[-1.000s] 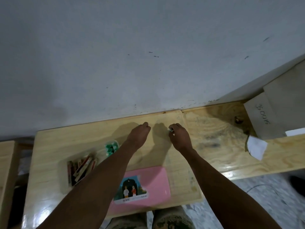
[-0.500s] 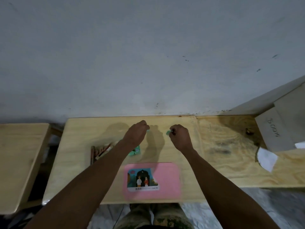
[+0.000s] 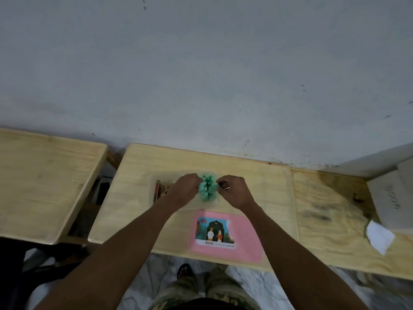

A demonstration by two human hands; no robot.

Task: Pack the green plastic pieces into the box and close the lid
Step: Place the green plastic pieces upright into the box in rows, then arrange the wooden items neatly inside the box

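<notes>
Though blurry, green pieces (image 3: 207, 189) between left hand (image 3: 183, 191) and right hand (image 3: 235, 193), box (image 3: 152, 194) half-covered.

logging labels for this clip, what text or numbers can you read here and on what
"0005", handwritten and turned sideways on the grey box at the right; the mark before it and the last digit are unclear.
Sticker on the pink lid: barcode and a line of small print, too blurred to read.
No other text shows.

The left hand (image 3: 183, 190) and right hand (image 3: 235, 191) are curling either side of the green pieces (image 3: 207, 189) in the box (image 3: 152, 198); the lid (image 3: 247, 239) is lying just beside it.
</notes>
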